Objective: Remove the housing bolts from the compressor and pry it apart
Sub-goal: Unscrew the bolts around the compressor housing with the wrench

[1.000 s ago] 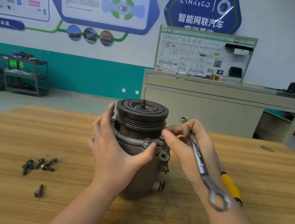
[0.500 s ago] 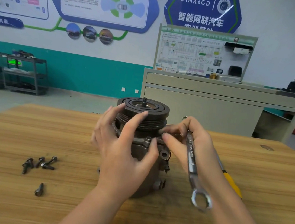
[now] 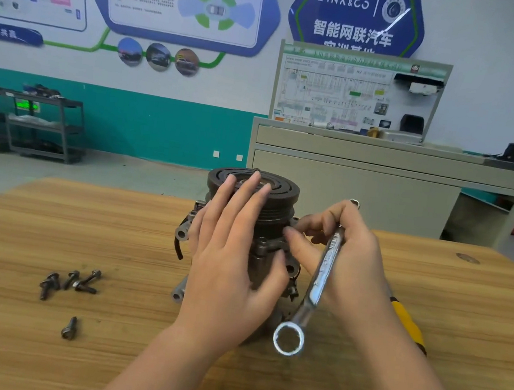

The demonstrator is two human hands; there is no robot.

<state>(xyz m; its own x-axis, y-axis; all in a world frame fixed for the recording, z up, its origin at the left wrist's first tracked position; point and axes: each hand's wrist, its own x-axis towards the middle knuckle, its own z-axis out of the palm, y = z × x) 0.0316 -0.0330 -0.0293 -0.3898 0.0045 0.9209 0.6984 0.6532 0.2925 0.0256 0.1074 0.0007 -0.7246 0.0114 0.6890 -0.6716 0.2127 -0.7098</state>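
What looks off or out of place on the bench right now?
Nothing damaged or spilled. Loose bolts lie scattered on the table, one bolt apart from the cluster. The right hand holds the wrench while pinching at the compressor flange, ring end dangling.

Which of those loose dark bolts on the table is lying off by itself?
The single dark steel bolt nearest the camera, on the wooden table. It lies alone, while the other dark bolts sit clustered together farther back, all to the left of the grey metal compressor.
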